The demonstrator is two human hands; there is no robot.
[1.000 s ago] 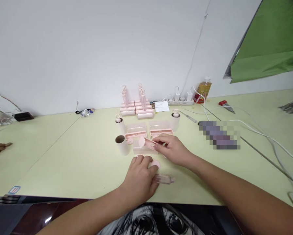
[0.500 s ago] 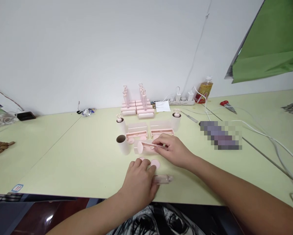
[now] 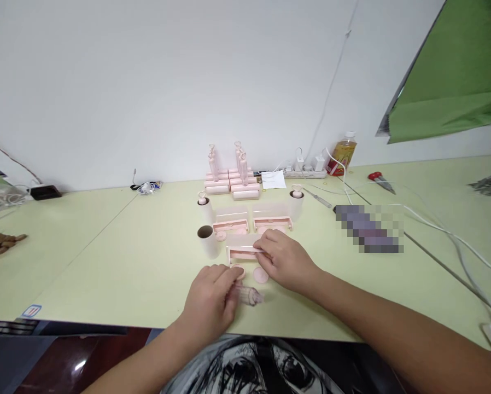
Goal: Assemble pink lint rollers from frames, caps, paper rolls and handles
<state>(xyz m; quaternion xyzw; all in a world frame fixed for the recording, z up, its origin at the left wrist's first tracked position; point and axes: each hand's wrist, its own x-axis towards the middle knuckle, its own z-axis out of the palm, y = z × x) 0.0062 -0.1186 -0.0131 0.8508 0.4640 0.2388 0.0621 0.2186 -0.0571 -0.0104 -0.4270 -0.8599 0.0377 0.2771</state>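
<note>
My left hand is closed around a small clear bottle, blurred, its tip pointing right; the thumb lies by a pink disc. My right hand pinches the right part of an open pink case with a translucent lid. Another pink disc lies flat between the hands. Behind stand two more open pink cases, one on the left and one on the right. A white tube stands upright and open left of the held case.
Closed pink cases with clear heart-topped bottles stand near the wall. Two tubes hold heart-topped pieces, left and right. A power strip, drink bottle, cutter knife and cables are at the back right.
My left hand has moved left with the clear bottle, its thumb now at the left disc. The pink case in my right hand has turned from tilted to level, its opening facing me.
</note>
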